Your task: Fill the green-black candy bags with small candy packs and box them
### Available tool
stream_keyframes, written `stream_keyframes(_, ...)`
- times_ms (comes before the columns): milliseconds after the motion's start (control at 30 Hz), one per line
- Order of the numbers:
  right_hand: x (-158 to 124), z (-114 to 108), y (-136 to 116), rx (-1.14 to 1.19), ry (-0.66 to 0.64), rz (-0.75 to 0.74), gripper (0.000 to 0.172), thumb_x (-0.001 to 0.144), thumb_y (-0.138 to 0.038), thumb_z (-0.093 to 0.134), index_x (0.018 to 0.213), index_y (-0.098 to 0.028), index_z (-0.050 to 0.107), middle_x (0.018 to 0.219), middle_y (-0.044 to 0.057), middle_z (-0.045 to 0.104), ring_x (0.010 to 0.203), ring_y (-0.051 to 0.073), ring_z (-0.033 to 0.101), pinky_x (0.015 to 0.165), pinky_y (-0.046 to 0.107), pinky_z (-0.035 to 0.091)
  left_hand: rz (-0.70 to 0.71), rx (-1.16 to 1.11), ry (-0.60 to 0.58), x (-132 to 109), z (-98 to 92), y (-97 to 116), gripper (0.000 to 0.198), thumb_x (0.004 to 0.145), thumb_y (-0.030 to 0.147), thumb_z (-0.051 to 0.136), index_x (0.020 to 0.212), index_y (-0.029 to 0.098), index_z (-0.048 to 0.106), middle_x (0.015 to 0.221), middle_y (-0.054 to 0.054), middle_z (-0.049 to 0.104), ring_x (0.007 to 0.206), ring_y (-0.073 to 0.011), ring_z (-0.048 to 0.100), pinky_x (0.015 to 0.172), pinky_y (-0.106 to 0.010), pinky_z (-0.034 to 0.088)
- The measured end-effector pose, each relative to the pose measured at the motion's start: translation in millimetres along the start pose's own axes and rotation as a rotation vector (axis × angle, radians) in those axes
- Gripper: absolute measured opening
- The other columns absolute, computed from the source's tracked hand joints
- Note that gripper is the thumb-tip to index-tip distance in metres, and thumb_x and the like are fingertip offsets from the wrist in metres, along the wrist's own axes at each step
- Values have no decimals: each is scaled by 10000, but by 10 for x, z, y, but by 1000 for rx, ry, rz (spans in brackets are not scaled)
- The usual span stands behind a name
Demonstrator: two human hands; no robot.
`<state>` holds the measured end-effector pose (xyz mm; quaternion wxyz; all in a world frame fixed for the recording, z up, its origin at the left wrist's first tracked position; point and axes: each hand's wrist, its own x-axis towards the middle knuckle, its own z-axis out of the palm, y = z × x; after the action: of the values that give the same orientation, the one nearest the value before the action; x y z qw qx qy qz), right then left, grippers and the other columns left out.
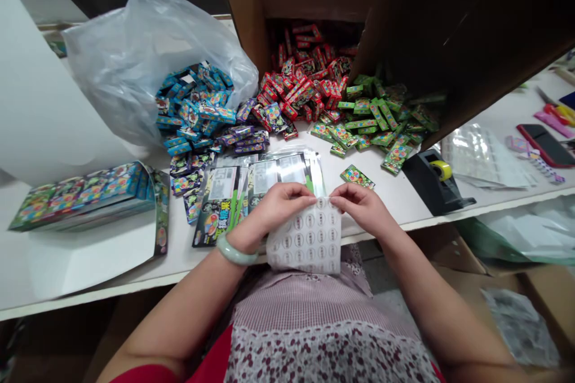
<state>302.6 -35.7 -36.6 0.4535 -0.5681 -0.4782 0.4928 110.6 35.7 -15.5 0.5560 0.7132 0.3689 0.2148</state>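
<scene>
Both hands pinch the top edge of a white sticker sheet [309, 242] printed with rows of round labels; it hangs over the table's front edge toward my lap. My left hand [281, 206], with a pale green bangle on its wrist, grips the sheet's upper left. My right hand [362, 206] grips the upper right, fingers closed. Just beyond the hands lies a stack of clear printed packaging bags [251, 182]. One small green packet [357, 176] lies alone near my right hand.
Heaps of small packets lie behind: blue ones [195, 108] spilling from a plastic bag [135, 54], red [305, 81] and green [381, 116] from a cardboard box [449, 24]. A black tape dispenser [433, 182], flat display cartons [85, 194], a red phone [543, 143].
</scene>
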Motion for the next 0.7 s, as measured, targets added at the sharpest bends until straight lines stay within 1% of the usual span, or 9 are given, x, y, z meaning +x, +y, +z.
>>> stream_keyframes(67, -4, 0, 20, 1, 19, -32, 162, 743, -355, 679, 768, -197, 652, 694, -8, 636, 608, 116, 552, 579, 270, 461, -47, -32, 19, 7, 4, 10, 141, 747, 309, 633, 702, 191, 697, 659, -22, 660, 601, -146, 553, 581, -280, 416)
stream_keyframes(133, -8, 4, 37, -45, 68, -83, 140, 759, -337, 672, 794, -202, 662, 739, 4, 657, 646, 127, 579, 612, 283, 477, -39, -26, 45, 9, 13, 30, 141, 733, 305, 639, 667, 188, 683, 648, -17, 644, 614, -144, 541, 592, -277, 408)
stream_keyframes(200, -16, 1, 49, -139, 103, -158, 107, 781, -309, 665, 822, -212, 680, 786, 16, 673, 693, 141, 601, 640, 296, 485, -40, -39, 36, 8, 26, 38, 157, 738, 308, 627, 644, 188, 667, 621, -8, 617, 595, -136, 515, 585, -274, 398)
stream_keyframes(300, -39, -20, 65, -277, 102, -303, 82, 820, -260, 634, 849, -231, 705, 831, 30, 676, 778, 164, 615, 639, 294, 486, -57, -63, 36, 1, 50, 6, 183, 749, 316, 611, 627, 184, 643, 590, 4, 576, 558, -123, 471, 555, -269, 375)
stream_keyframes(367, -52, -34, 76, -304, 97, -360, 101, 836, -231, 611, 856, -237, 710, 858, 37, 677, 837, 175, 619, 652, 295, 494, -58, -51, 46, -5, 62, -28, 199, 755, 323, 607, 618, 180, 629, 589, 6, 562, 561, -120, 460, 554, -268, 366)
stream_keyframes(433, -59, -39, 88, -294, 109, -353, 98, 839, -226, 612, 859, -234, 707, 870, 38, 677, 845, 173, 622, 662, 296, 503, -60, -33, 35, -8, 68, -52, 211, 760, 331, 606, 617, 176, 619, 590, 9, 553, 566, -118, 455, 559, -266, 363)
stream_keyframes(533, -55, -32, 99, -274, 125, -307, 74, 830, -240, 634, 861, -222, 698, 857, 35, 671, 798, 160, 624, 640, 286, 507, -66, -14, 17, -12, 67, -58, 201, 755, 333, 612, 636, 170, 615, 611, 9, 557, 595, -119, 465, 572, -263, 366)
stream_keyframes(600, -50, -25, 102, -289, 119, -330, 78, 839, -226, 618, 855, -222, 695, 864, 38, 666, 827, 163, 625, 645, 284, 511, -76, -9, 25, -15, 64, -54, 201, 752, 337, 608, 647, 166, 612, 627, 8, 558, 612, -119, 467, 575, -261, 366)
stream_keyframes(700, -51, -18, 103, -326, 105, -394, 107, 851, -201, 594, 839, -231, 696, 925, 50, 651, 925, 176, 614, 705, 299, 523, -106, -17, 35, -23, 66, -54, 220, 755, 351, 590, 638, 164, 595, 610, 16, 528, 590, -110, 439, 565, -262, 361)
